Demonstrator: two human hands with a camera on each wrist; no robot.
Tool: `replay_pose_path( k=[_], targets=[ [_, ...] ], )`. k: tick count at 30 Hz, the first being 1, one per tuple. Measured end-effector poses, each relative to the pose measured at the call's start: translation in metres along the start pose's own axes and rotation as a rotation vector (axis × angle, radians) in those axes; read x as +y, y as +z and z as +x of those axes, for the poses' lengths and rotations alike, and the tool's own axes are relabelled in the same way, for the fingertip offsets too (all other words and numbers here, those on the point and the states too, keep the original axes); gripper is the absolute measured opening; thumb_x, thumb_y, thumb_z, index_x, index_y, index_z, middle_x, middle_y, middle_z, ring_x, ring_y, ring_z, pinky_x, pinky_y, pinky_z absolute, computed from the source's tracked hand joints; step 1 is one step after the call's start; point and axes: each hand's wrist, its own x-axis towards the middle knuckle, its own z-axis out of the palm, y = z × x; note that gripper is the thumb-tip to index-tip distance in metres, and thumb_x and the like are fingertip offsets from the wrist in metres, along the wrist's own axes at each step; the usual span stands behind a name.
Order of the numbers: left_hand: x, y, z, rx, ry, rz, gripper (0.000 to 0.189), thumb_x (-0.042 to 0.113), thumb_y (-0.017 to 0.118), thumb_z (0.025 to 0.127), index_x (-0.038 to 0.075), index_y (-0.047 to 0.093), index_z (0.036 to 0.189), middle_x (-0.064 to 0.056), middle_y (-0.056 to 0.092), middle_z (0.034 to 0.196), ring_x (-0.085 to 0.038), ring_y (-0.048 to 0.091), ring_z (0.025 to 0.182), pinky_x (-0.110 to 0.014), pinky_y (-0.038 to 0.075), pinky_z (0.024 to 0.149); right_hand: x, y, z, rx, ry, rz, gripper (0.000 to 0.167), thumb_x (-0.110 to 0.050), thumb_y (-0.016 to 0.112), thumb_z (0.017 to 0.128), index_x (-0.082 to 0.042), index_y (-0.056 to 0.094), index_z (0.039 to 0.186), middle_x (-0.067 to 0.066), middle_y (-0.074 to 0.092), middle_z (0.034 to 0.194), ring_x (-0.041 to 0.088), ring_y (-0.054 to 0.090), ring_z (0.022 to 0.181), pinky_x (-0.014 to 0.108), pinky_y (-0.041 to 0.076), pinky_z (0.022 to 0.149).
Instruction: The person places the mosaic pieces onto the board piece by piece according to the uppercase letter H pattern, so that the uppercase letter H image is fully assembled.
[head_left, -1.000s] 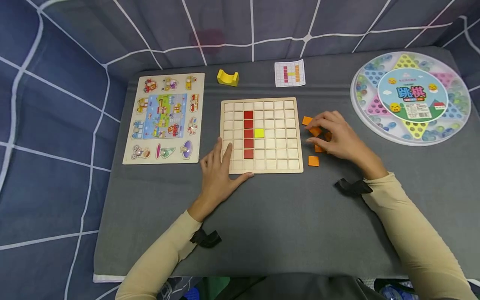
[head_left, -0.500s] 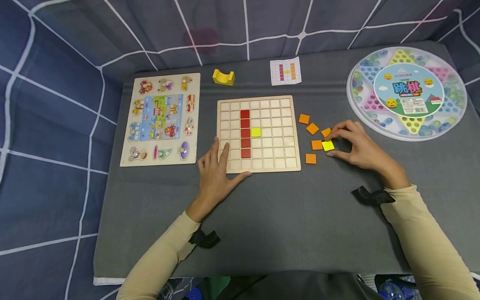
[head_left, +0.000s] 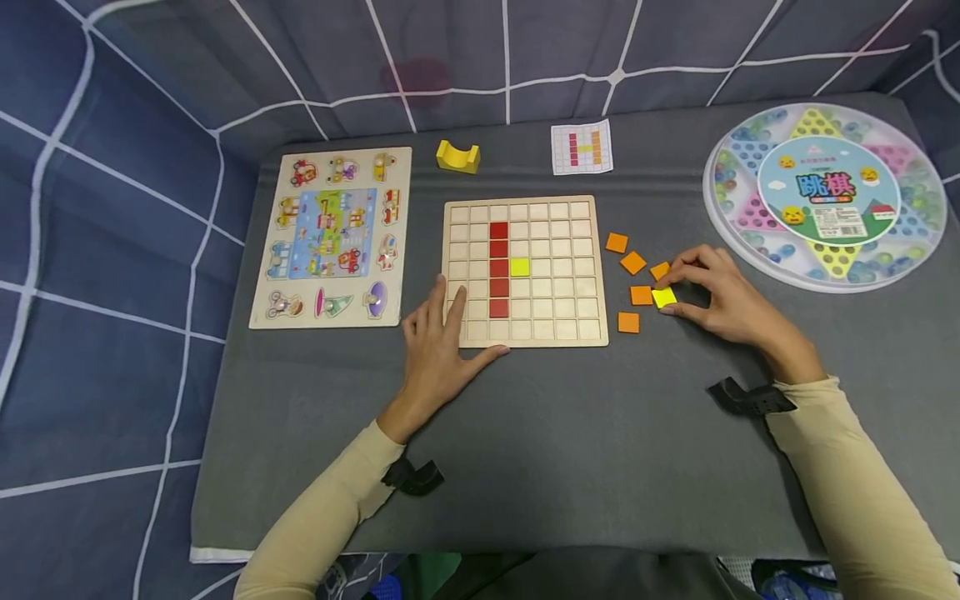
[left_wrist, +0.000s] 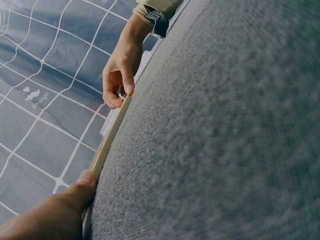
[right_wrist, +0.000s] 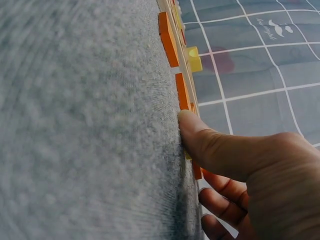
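A wooden grid board [head_left: 555,312] lies in front of me, with a column of several red square tiles [head_left: 498,268] and one yellow-green tile [head_left: 520,267] beside the column. My left hand [head_left: 435,358] rests at the board's lower left corner, fingers spread along the left side and thumb on the near edge. To the right of the board, my right hand [head_left: 720,296] pinches a yellow square tile [head_left: 663,297] between thumb and fingertips. Several orange square tiles [head_left: 628,322] are scattered between that hand and the board. In the right wrist view, the thumb [right_wrist: 205,145] mostly hides the yellow tile.
At left lies a wooden picture puzzle [head_left: 330,237]. Behind the board are a yellow curved block [head_left: 457,157] and a small paper card [head_left: 582,148] printed with a coloured grid pattern. A large round Chinese checkers set [head_left: 825,196] occupies the right rear.
My right hand has moved right, from over the orange tiles to the yellow tile, uncovering the orange ones. The left hand stays at the board's corner.
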Motion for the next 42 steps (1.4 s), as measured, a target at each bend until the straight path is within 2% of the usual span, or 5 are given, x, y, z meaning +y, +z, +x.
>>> replay_pose_path(
  k=[16, 42],
  targets=[
    [0.0012, 0.0006, -0.0004, -0.012, -0.008, -0.008, 0.107, 0.066, 0.075, 0.072, 0.005, 0.037, 0.151, -0.023, 0.02, 0.16, -0.038, 0.034, 0.138, -0.054, 0.025, 0.097, -0.0003, 0.0008, -0.0021, 0.007, 0.006, -0.005, 0.041, 0.007, 0.086, 0.066, -0.01, 0.074, 0.101, 0.008, 0.054, 0.108, 0.019, 0.039, 0.097, 0.033, 0.024, 0.083],
    [0.0015, -0.0016, -0.0002, -0.015, -0.009, -0.016, 0.107, 0.065, 0.075, 0.072, 0.004, 0.037, 0.15, -0.023, 0.02, 0.16, -0.039, 0.033, 0.137, -0.055, 0.025, 0.097, -0.0022, 0.0005, -0.0007, -0.002, 0.021, -0.019, 0.04, 0.007, 0.086, 0.065, -0.007, 0.073, 0.101, 0.01, 0.053, 0.107, 0.021, 0.038, 0.096, 0.038, 0.025, 0.082]
  ],
)
